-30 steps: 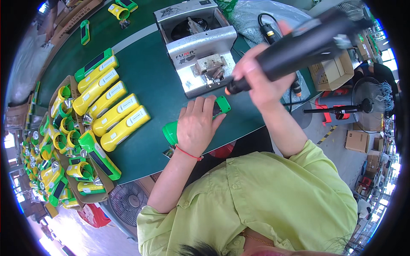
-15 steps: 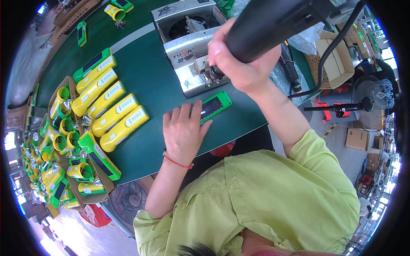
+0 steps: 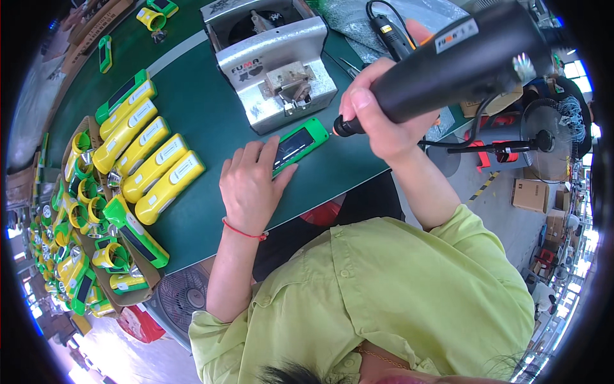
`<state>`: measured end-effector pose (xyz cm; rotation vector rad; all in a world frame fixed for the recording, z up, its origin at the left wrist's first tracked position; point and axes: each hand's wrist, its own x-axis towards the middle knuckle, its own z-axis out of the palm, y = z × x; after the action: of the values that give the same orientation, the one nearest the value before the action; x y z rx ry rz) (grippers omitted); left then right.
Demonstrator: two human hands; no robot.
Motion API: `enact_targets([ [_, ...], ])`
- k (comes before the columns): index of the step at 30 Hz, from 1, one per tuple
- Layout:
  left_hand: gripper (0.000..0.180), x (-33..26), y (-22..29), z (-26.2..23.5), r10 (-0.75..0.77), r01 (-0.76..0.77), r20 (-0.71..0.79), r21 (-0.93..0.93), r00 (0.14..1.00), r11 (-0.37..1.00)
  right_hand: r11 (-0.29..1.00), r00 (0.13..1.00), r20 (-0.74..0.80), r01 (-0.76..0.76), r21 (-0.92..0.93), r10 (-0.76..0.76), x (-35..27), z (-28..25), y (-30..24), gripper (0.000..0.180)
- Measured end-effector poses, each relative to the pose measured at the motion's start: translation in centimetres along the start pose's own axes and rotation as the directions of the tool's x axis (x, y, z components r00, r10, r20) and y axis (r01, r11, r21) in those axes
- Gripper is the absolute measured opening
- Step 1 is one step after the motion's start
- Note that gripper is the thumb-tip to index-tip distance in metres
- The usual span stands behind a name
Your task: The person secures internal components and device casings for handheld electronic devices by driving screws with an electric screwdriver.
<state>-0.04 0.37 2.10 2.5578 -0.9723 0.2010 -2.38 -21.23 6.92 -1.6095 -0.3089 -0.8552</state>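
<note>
The right hand [image 3: 384, 121] is closed in a fist around a black electric screwdriver [image 3: 448, 64], held at a slant, its tip pointing down and left toward the near end of a green casing [image 3: 297, 144]. The tip sits just at the casing's right end; whether it touches cannot be told. A black cable runs off the tool's far end toward the right.

The left hand [image 3: 249, 182] lies flat and open on the green tabletop [image 3: 211, 96], fingers [image 3: 272, 153] spread, their tips pressing on the left part of the casing and holding it down. A red string circles that wrist. The casing lies near the tabletop's front edge, tilted, with a dark panel on its top face.

Just behind the casing, toward the far edge, stands a grey metal machine [image 3: 272, 70] with a small fixture on its sloped front. To its right lie a second black tool [image 3: 393, 35] with a cord and a sheet of clear plastic [image 3: 358, 16].

To the left of the left hand, a row of yellow casings [image 3: 150, 160] lies side by side on the tabletop, with green ones at each end of the row. Along the left edge a cardboard tray [image 3: 96, 237] holds many yellow and green ring-shaped parts. At the far left corner rest another green piece [image 3: 105, 52] and a yellow ring [image 3: 150, 18].

Beyond the right edge stands a black fan [image 3: 556, 128] on the floor.
</note>
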Motion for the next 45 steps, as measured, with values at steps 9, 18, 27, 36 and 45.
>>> enact_targets([
  [9, 0.048, 0.0, 0.4, 0.1, -0.005, 0.005, -0.011, 0.007, 1.000, 1.000, 0.989, 0.989, 0.105, 0.112, -0.096, -0.101, -1.1, 0.1, 1.0, 0.079],
  [18, 0.048, -0.1, 0.1, 0.1, 0.001, -0.001, -0.020, -0.009, 1.000, 1.000, 0.987, 0.993, -0.121, 0.016, 0.159, 0.003, -1.0, 1.2, 0.1, 0.065],
  [27, 0.048, 0.1, 0.2, 0.1, -0.004, 0.004, -0.024, -0.014, 1.000, 1.000, 0.998, 0.999, 0.008, 0.054, 0.011, -0.054, -1.6, 0.8, 0.3, 0.036],
  [36, 0.046, 0.4, -0.2, -0.2, -0.002, 0.002, -0.008, -0.052, 1.000, 0.999, 0.992, 0.992, -0.025, 0.123, -0.017, -0.123, -1.1, 0.5, 0.4, 0.013],
  [45, 0.047, 1.0, -0.1, -1.7, -0.081, 0.139, 0.265, -0.204, 0.961, 0.969, 0.993, 0.992, -0.056, 0.116, 0.003, -0.116, -1.4, 0.9, 0.4, 0.010],
])
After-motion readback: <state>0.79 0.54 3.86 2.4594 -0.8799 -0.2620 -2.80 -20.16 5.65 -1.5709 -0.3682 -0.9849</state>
